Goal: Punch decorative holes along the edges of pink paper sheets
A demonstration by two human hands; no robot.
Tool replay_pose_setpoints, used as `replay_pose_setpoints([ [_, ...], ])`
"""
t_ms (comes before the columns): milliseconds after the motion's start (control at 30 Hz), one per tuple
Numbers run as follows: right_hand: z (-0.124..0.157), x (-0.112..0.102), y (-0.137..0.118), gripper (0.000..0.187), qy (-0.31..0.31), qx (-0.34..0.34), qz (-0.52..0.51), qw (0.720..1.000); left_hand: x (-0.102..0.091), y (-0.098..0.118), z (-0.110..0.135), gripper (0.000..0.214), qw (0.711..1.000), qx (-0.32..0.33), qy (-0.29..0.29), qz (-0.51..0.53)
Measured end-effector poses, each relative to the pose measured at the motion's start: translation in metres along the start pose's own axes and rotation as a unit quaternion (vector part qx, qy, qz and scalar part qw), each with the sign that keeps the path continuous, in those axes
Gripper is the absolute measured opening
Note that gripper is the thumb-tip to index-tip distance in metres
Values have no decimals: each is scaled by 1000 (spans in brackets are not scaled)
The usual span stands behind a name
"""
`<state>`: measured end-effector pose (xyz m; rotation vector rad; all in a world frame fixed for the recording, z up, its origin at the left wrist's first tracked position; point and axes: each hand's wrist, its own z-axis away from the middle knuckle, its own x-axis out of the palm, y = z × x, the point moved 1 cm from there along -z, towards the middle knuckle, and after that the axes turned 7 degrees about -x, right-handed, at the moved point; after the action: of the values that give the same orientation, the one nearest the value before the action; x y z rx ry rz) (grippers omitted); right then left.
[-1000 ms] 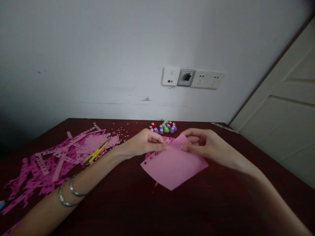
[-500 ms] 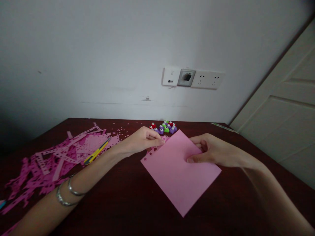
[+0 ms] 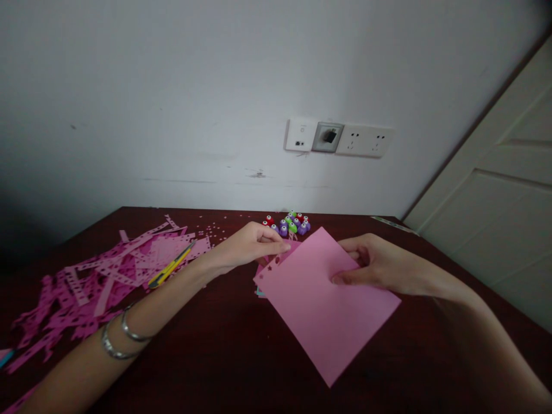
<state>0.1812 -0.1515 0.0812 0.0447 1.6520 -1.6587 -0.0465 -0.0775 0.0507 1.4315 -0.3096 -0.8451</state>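
Note:
A square pink sheet of paper (image 3: pixel 325 310) is held tilted, one corner toward me, with my right hand (image 3: pixel 366 267) pinching its right side, thumb on top. Along the sheet's upper-left edge runs a row of small star-like and other cutouts. My left hand (image 3: pixel 259 244) is closed, thumb and finger pinching pink paper (image 3: pixel 294 246) at that edge. Whether this is a separate piece behind the sheet I cannot tell. More pink paper and a bit of light blue (image 3: pixel 260 291) peek out below, mostly hidden by the sheet.
On the left lies a heap of punched pink paper strips (image 3: pixel 103 276), with a yellow utility knife (image 3: pixel 172 264) on it. Several red, green and purple small craft punches (image 3: pixel 288 224) stand at the back of the dark table (image 3: pixel 207 351). Tiny paper bits (image 3: pixel 211 227) are scattered nearby.
The pink sheet and my right hand have shifted slightly right and toward me. More pink paper and a light blue edge now show beside the sheet's left corner. My left hand is nearly still.

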Motion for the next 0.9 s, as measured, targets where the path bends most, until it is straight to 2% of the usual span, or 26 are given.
replay_pose_setpoints([
  [167,2,-4,2,28,18,-1,-11,1000,-6,1,2,35,999,-7,-44,-26],
  [333,5,-8,2,31,29,-17,0,999,-10,0,3,27,996,-1,-88,-28],
  [633,7,-10,0,32,37,-10,-11,999,-19,2,4,27,998,-1,-64,8],
  [800,8,-11,2,36,49,-7,-25,998,-22,1,6,25,990,-28,-135,-7],
  [900,9,-12,3,36,51,-6,-15,999,-24,1,7,23,987,-43,-151,-18],
])
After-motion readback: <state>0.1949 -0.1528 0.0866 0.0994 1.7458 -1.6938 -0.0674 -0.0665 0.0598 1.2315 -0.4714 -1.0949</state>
